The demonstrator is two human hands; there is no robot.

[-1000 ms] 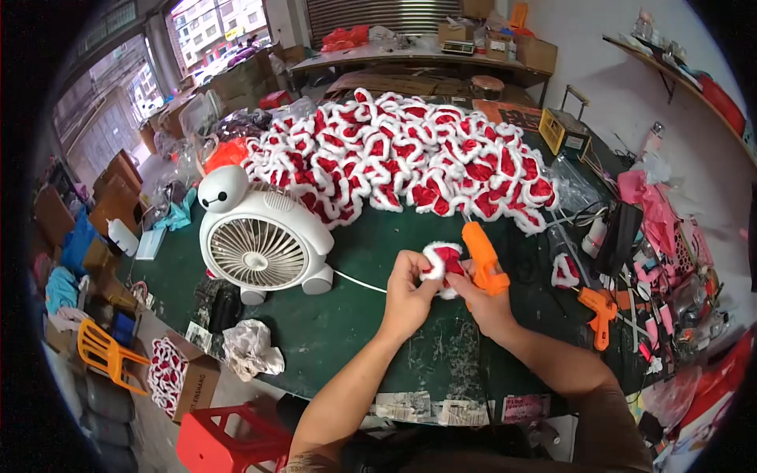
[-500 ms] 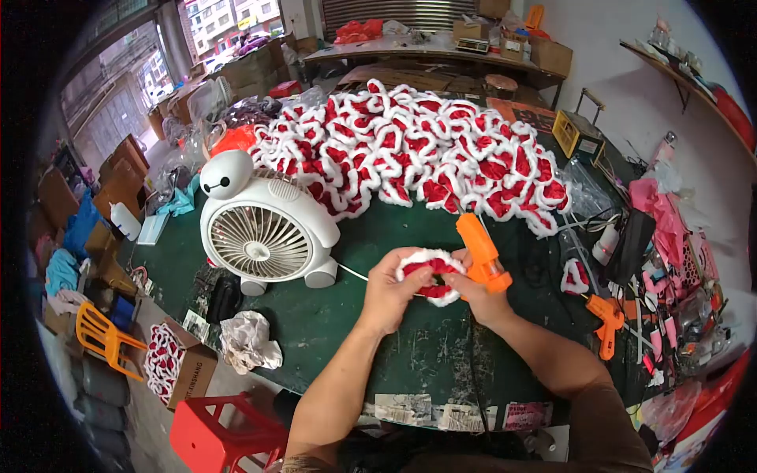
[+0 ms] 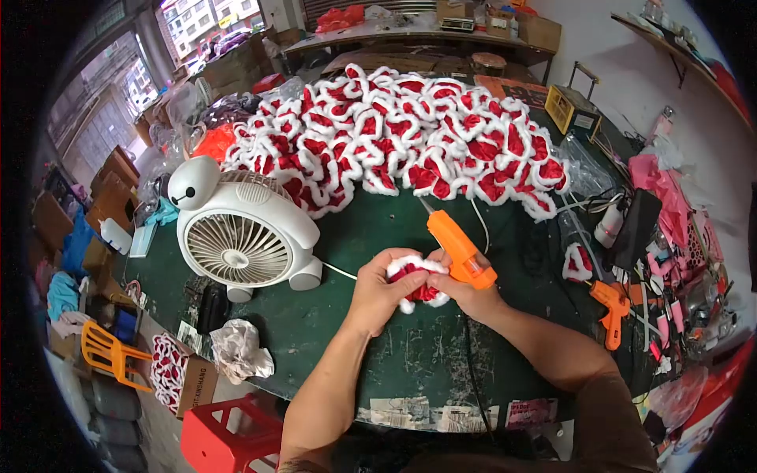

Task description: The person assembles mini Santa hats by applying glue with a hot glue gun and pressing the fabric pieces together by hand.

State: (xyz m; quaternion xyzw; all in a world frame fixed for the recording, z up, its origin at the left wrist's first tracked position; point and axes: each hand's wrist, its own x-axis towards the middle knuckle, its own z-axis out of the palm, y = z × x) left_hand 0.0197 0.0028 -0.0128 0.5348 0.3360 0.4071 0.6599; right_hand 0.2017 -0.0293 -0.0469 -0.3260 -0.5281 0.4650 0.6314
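A small red fabric piece with white fluffy trim point(image 3: 426, 295) is pinched between both hands above the green table. My left hand point(image 3: 377, 296) grips its left side, thumb lying over the red part. My right hand point(image 3: 476, 299) pinches the right side and also holds an orange glue gun point(image 3: 456, 244), whose nozzle points up and left, away from the fabric. The gun's handle is partly hidden by that hand. Behind the hands lies a large heap of similar red-and-white pieces point(image 3: 386, 150).
A white fan point(image 3: 236, 229) stands left on the green table point(image 3: 315, 347), near crumpled paper point(image 3: 239, 351). To the right lie a second orange glue gun point(image 3: 610, 309), a single trimmed piece point(image 3: 576, 262) and clutter. A red stool point(image 3: 229, 441) and a box of pieces point(image 3: 197, 382) are on the floor.
The view has shifted slightly. Both thumbs now press the fabric piece closer together, and its open ring looks folded flatter. The glue gun stays in my right hand.
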